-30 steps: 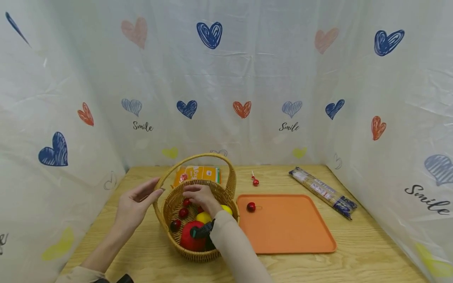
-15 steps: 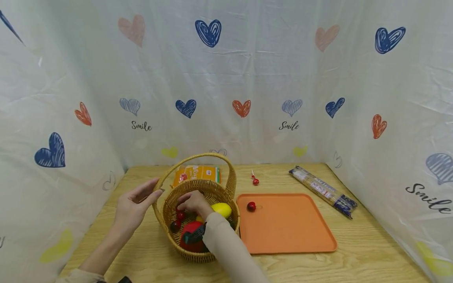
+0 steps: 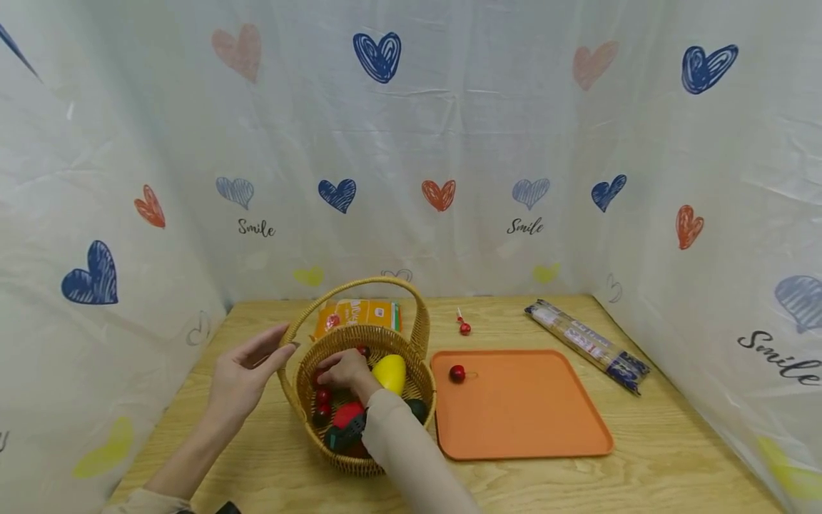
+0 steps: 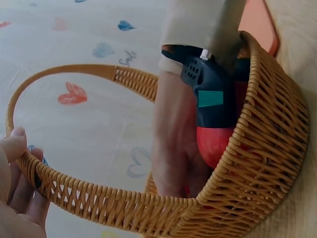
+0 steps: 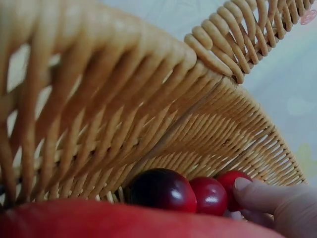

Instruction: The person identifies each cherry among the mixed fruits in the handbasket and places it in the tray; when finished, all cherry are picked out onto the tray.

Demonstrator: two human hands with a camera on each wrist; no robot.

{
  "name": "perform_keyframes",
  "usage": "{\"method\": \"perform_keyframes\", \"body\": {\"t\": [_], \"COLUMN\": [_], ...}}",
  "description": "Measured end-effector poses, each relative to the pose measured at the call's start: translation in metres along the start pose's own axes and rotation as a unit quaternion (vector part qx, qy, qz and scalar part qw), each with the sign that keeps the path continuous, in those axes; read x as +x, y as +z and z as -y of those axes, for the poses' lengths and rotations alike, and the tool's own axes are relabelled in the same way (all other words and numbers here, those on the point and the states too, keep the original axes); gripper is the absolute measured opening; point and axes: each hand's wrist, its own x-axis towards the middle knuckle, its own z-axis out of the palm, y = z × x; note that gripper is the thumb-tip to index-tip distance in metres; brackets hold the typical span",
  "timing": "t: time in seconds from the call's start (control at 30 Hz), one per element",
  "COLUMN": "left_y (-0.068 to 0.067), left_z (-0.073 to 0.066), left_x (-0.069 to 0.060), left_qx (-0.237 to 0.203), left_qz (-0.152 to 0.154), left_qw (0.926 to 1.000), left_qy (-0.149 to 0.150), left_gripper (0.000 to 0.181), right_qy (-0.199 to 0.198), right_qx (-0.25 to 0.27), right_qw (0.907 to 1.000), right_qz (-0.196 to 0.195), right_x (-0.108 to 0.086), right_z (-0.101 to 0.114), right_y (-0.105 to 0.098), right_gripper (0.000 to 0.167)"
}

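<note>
In the head view, the right hand (image 3: pixel 343 371) has shifted slightly left and nearer inside the wicker basket (image 3: pixel 357 467), and the yellow fruit (image 3: pixel 389 373) has turned; the left hand (image 3: pixel 247 368) keeps its place at the handle (image 3: pixel 419 325). The left wrist view shows that thumb and fingers hold it. In the right wrist view, the right hand pinches the red cherry (image 5: pixel 229 183) farthest in a row, grasped but inside the basket.

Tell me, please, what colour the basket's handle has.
The basket handle is golden brown, seen best in the left wrist view.
</note>
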Motion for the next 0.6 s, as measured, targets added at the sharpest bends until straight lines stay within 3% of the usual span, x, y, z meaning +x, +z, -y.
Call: {"method": "perform_keyframes", "body": {"t": [0.27,0.6], "left_y": [0.002,0.002], "left_z": [-0.001,-0.001], "left_x": [-0.001,-0.002], "left_qx": [0.007,0.003], "left_qz": [0.002,-0.003], "left_qw": [1.0000,1.0000], "left_qy": [-0.005,0.000], "left_gripper": [0.043,0.042], "right_qy": [-0.002,-0.028], "right_qx": [0.082,0.039], "right_qw": [0.9960,0.9985], "right_qz": [0.033,0.027], "right_x": [-0.010,-0.016], "right_z": [0.004,0.009], "right_y": [-0.012,-0.039], "right_gripper": [0.020,0.015]}}
